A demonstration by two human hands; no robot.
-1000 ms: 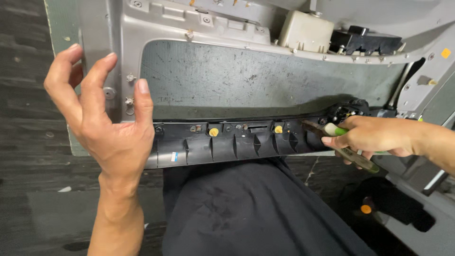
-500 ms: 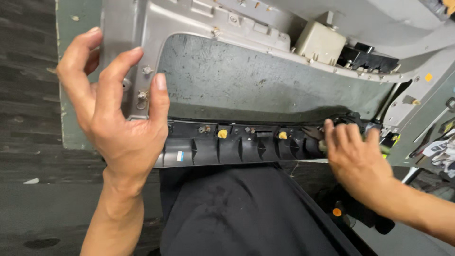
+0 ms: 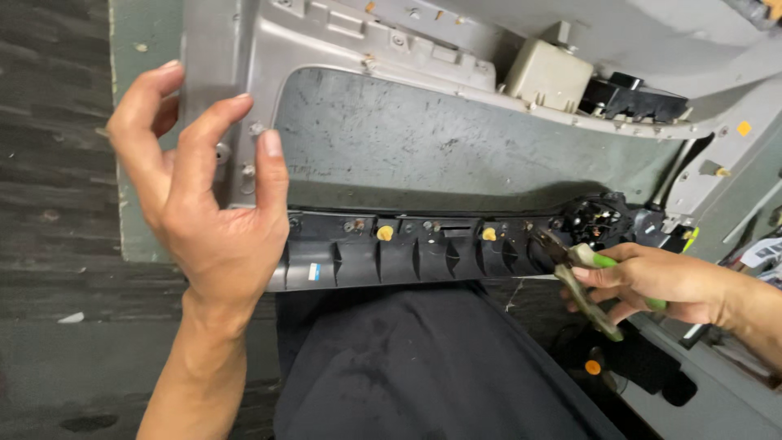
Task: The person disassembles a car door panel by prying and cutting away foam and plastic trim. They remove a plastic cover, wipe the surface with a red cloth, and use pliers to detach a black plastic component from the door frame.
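dark wood floor under you; your left hand spreads open, bracing the grey plastic door panel. your right hand clamps green-handled pliers at its black ribbed trim strip.

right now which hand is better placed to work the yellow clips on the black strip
Right. The right hand already holds the pliers, their tip by the black strip near a yellow clip. The left hand is open against the grey panel.

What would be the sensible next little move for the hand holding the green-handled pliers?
Probably ease the pliers in the right hand left to the nearer yellow clip: their tips sit by the black strip, and the left hand steadies the grey panel.
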